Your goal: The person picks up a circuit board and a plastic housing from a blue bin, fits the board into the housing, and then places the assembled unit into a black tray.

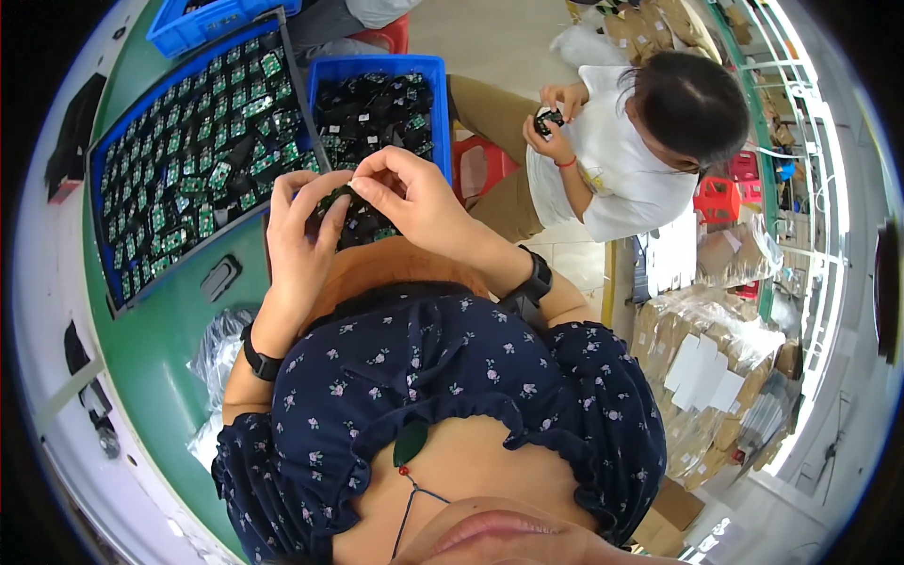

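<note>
Just in front of my chest, both my hands meet over a small black piece with a green circuit board (345, 195). My left hand (303, 224) grips it from the left, fingers curled round it and hiding most of it. The thumb and forefinger of my right hand (412, 200) are pinched together at its upper right edge. Beyond my hands, a blue bin (377, 64) holds a heap of loose black parts, some with green boards. To the left, a wide black-edged tray (299, 94) carries many similar green boards laid in rows.
The tray lies on a green tabletop (141, 363). On it are a black plastic part (221, 278) and clear plastic bags (224, 348). Another blue crate (217, 33) stands at the far left. A co-worker (603, 155) sits at right, handling a dark part. Cardboard boxes (706, 377) fill the right.
</note>
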Tool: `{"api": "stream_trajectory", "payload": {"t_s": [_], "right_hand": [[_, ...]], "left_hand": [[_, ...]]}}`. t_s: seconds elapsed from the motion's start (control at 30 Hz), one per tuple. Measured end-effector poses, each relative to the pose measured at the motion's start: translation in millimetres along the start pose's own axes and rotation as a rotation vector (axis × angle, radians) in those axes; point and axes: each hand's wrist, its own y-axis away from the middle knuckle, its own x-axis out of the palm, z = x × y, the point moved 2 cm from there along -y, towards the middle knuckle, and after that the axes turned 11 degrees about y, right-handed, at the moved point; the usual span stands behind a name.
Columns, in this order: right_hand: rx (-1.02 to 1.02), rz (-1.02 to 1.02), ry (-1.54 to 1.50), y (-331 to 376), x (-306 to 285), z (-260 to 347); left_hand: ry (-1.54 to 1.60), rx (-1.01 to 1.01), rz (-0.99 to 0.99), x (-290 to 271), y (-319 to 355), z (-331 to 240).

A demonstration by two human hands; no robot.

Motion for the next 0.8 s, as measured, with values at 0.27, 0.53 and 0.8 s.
{"api": "stream_trajectory", "payload": {"t_s": [0.27,0.53,0.8], "right_hand": [[-0.017,0.021,-0.014,-2,0,-3],[-0.149,0.035,0.053,-5,-2,6],[-0.141,0.04,0.242,-7,-4,9]], "left_hand": [[-0.16,0.15,-0.066,3,-9,-5],[-0.161,0.151,-0.043,0,-14,-1],[-0.25,0.177,0.047,-3,-12,-3]]}}
